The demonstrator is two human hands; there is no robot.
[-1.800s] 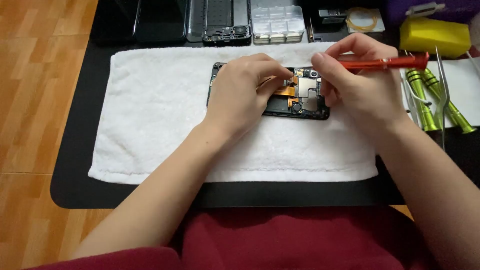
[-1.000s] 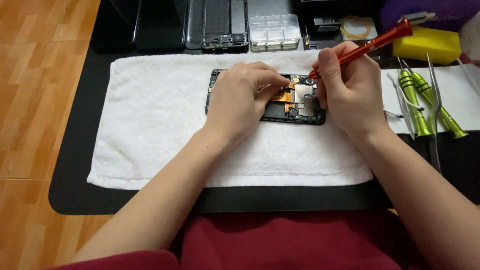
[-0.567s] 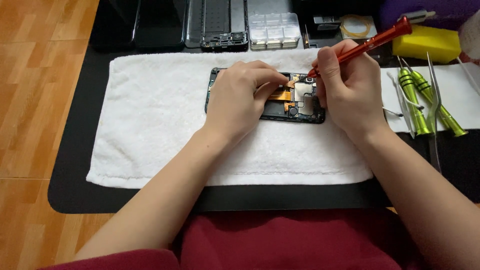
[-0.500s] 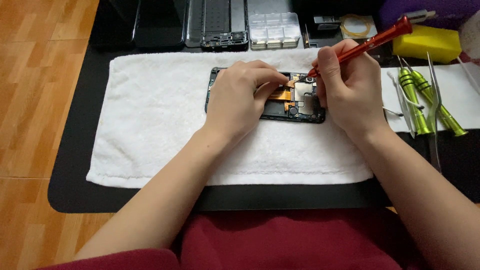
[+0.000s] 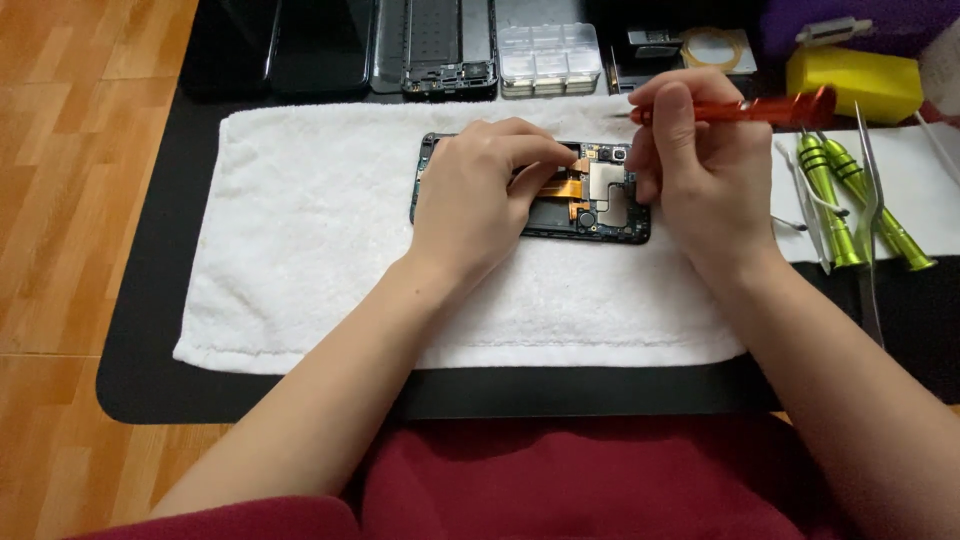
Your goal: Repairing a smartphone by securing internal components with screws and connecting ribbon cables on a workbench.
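An opened phone with its back removed lies on a white towel, its circuit board and orange flex cable showing. My left hand rests over the phone's left half, fingertips pinching at the orange cable. My right hand sits at the phone's right end and holds a red screwdriver almost level, its tip lifted off the board and pointing left above the phone's top edge.
Green screwdrivers and tweezers lie on the right. A clear parts box, a phone frame, a tape roll and a yellow block line the back of the black mat.
The screwdriver has swung from a steep tilt with its tip on the board to nearly level, tip lifted clear. My left hand stays on the phone.
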